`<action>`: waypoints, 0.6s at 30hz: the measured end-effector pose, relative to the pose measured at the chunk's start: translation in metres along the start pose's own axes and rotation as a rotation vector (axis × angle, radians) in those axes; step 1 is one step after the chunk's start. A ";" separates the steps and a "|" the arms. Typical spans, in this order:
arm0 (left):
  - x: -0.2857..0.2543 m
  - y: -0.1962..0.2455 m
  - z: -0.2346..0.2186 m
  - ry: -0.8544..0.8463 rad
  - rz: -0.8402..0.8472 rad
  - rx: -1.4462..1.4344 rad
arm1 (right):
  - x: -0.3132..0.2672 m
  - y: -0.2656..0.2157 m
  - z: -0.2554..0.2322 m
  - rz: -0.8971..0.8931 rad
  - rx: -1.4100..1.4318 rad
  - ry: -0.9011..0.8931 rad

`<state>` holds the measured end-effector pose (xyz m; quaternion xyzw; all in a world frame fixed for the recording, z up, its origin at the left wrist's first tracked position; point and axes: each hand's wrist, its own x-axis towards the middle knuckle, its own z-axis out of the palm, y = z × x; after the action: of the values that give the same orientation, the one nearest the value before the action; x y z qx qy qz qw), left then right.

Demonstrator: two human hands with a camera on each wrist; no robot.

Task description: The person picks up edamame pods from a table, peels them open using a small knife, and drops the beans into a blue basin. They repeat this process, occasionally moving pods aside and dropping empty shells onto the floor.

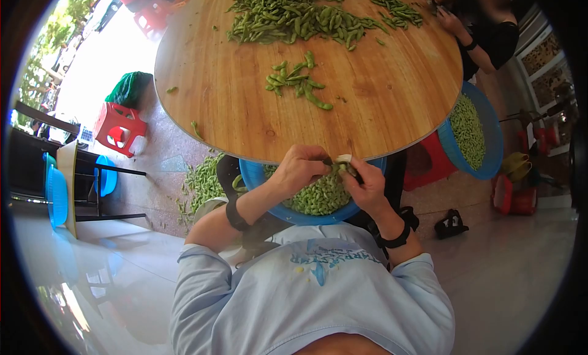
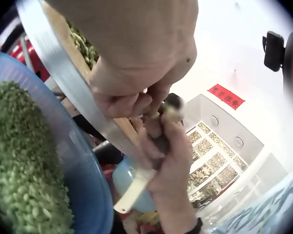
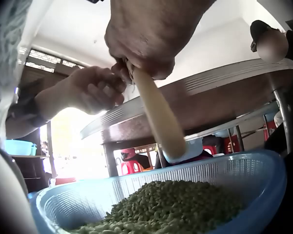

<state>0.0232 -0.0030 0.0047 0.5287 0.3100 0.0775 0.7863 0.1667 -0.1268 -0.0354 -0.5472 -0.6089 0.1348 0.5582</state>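
Observation:
In the head view, my left hand (image 1: 300,171) and right hand (image 1: 367,186) meet just in front of the table edge, above a blue basket (image 1: 327,219) of shelled green soybeans (image 1: 318,197). The left fingertips pinch a green soybean pod (image 1: 339,167), mostly hidden by fingers. My right hand grips a tool with a pale cream handle (image 3: 158,117); the handle slants down from the fist over the beans, and the tool's working end is hidden in the fingers. In the left wrist view, the fingertips of both hands touch or nearly touch.
On the round wooden table (image 1: 208,104) lie a small group of pods (image 1: 299,82) and a large heap (image 1: 288,18). Another person's hands (image 1: 450,18) work at the right edge. A second blue basket (image 1: 493,134) of beans stands right; fallen pods (image 1: 205,180) litter the floor at left.

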 end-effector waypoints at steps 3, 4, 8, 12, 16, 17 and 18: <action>-0.004 -0.004 -0.012 -0.006 -0.076 -0.070 | -0.003 0.003 -0.003 0.015 0.009 -0.073; -0.013 0.002 -0.015 -0.009 0.042 0.247 | -0.002 -0.001 -0.004 0.120 0.041 -0.090; -0.064 0.021 -0.052 -0.009 0.248 1.484 | 0.004 -0.008 -0.010 -0.017 -0.028 -0.230; -0.079 0.043 -0.063 0.064 0.229 1.718 | -0.002 -0.011 -0.008 0.077 -0.061 -0.253; -0.008 0.059 -0.051 0.141 0.704 1.485 | 0.000 -0.004 0.003 0.121 0.087 -0.221; 0.016 0.056 -0.050 0.160 0.790 1.485 | 0.000 -0.005 0.004 0.172 0.134 -0.218; 0.039 0.053 -0.050 0.183 0.872 1.483 | 0.001 -0.006 0.002 0.168 0.127 -0.231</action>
<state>0.0367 0.0765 0.0233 0.9686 0.1123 0.1922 0.1106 0.1618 -0.1274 -0.0311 -0.5407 -0.6116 0.2811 0.5046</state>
